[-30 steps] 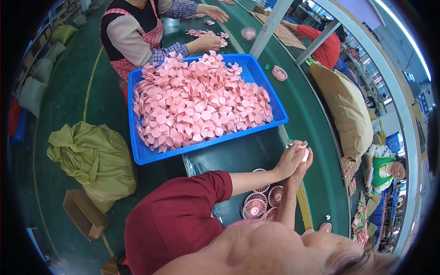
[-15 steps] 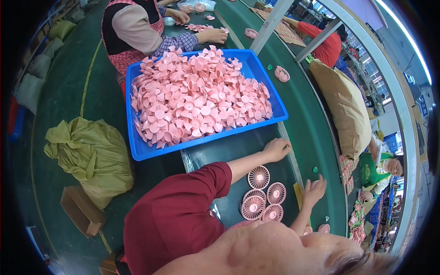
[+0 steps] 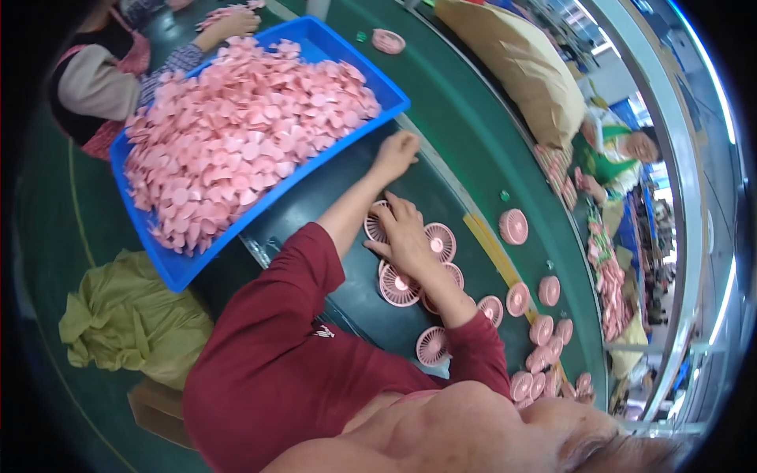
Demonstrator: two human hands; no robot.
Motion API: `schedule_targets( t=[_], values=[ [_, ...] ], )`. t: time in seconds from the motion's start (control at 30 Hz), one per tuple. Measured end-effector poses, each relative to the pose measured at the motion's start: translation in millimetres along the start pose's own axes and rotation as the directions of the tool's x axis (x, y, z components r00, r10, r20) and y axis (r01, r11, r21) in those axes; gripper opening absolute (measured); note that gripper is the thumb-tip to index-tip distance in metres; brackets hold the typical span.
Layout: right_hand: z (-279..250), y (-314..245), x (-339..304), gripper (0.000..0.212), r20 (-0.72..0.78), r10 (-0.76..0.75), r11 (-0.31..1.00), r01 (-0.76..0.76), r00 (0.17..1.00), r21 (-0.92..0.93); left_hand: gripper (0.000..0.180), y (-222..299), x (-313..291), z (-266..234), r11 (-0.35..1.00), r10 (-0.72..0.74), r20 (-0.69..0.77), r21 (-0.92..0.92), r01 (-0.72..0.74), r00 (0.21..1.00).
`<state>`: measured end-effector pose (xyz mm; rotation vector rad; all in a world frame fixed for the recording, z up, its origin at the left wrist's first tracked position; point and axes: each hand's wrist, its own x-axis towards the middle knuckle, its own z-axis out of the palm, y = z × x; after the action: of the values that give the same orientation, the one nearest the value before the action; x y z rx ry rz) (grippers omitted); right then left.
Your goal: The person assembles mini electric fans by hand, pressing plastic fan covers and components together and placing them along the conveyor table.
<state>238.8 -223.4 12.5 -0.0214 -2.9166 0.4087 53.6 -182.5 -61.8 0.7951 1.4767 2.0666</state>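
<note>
My left hand (image 3: 397, 155) is closed just off the near right corner of the blue tray (image 3: 175, 272); whatever its curled fingers hold, if anything, is hidden. Below it, my right hand (image 3: 406, 240) spreads thumb and fingers over a round pink fan grille (image 3: 377, 226), partly covering it. Close by on the dark worktop lie more such grilles, one right of the hand (image 3: 441, 241) and one below it (image 3: 399, 285). Pink fan blades (image 3: 244, 138) are heaped in the tray.
A green conveyor belt (image 3: 473, 150) runs along the right, carrying pink round fan parts (image 3: 513, 226). More parts cluster at lower right (image 3: 541, 359). Beyond lies a tan sack (image 3: 528, 71). A co-worker's hand (image 3: 229, 30) is behind the tray; a green bag (image 3: 130, 315) stands left.
My right hand has come from the belt over to the pink grilles, fingers spreading. My left hand stays closed near the tray. The view has shifted, showing more of the belt's near end.
</note>
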Motion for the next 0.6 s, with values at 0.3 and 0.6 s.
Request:
schedule_targets(
  t=[0.3, 0.6],
  values=[
    [-44, 50, 23, 0.057, -0.156, 0.096, 0.992, -0.082, 0.983, 0.093, 0.025, -4, 1, -3, 0.995, -0.067, -0.011, -0.070, 0.066, 0.998],
    [6, 131, 1, 0.066, -0.389, 0.270, 0.906, -0.369, 0.881, -0.206, 0.019, -7, -6, 9, 0.998, -0.033, -0.067, -0.047, 0.030, 0.997]
  ],
)
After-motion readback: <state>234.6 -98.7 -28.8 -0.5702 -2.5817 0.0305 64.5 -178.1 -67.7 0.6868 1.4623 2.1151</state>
